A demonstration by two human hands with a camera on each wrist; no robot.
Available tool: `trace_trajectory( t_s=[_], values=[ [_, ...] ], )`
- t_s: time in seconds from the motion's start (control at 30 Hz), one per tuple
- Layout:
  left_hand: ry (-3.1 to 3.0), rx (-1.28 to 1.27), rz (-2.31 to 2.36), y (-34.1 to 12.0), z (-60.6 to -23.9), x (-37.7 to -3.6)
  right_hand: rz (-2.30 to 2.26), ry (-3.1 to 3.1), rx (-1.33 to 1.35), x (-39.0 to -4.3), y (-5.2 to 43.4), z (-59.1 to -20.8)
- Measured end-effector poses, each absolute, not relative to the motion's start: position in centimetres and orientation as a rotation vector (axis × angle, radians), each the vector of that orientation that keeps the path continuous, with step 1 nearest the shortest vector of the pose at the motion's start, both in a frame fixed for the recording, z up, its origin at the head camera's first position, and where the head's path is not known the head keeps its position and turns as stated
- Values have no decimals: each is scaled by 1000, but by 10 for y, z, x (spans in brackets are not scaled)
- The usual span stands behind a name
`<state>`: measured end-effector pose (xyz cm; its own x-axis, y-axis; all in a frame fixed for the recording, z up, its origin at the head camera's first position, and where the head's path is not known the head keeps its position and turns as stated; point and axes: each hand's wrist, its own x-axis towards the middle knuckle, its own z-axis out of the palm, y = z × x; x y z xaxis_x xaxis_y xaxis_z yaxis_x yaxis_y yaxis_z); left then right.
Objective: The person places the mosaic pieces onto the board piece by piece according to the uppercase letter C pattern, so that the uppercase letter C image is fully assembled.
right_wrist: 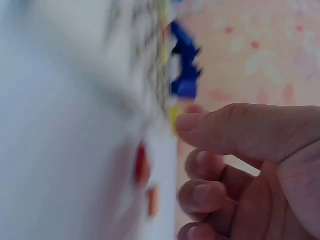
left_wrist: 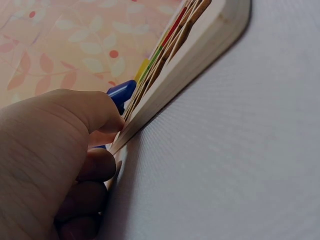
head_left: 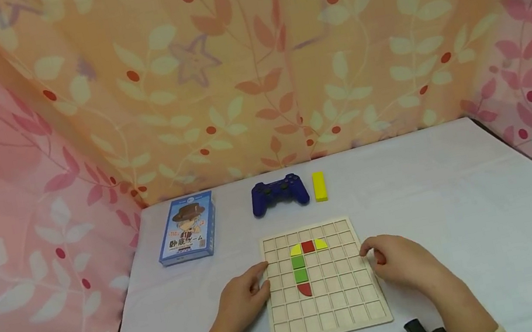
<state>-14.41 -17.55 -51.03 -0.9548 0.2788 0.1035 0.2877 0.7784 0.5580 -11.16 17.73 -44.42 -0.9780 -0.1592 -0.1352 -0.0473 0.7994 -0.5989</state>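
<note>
Floral curtains (head_left: 248, 62), pink and orange, close off my view on three sides; below them a white table (head_left: 469, 225) fills the foreground.

Biggest item on it is the wooden grid board (head_left: 325, 304), lying flat in front of me, near the table's front edge. Coloured pieces (head_left: 307, 265) sit in its cells: yellow, red, yellow across the top, two greens and a red half-round below.

Left hand (head_left: 244, 303) lies at the board's left edge, forearm angled in from below. From the wrist view its thumb (left_wrist: 95, 112) is over the board's top rim and the curled fingers (left_wrist: 92, 167) press against its side, so it grips that edge.

Right hand (head_left: 402, 260) sits at the board's right edge, fingers bent loosely, fingertips by the rim. Wrist view is blurred; I cannot tell if it actually holds the board.

Behind the board: blue card box (head_left: 187, 228) to the left, blue game controller (head_left: 278, 193), small yellow block (head_left: 320, 186) just beside it.
</note>
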Motion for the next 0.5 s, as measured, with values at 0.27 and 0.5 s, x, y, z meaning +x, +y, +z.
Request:
trace_trajectory(
  t_s=[0.27, 0.5],
  values=[
    [-2931, -495, -924, -176, -513, -145, -889, 2821, -220, -117, 209, -471],
    [-2915, -518, -915, -178, -513, -146, -876, 2870, -250, -115, 217, -471]
  ],
)
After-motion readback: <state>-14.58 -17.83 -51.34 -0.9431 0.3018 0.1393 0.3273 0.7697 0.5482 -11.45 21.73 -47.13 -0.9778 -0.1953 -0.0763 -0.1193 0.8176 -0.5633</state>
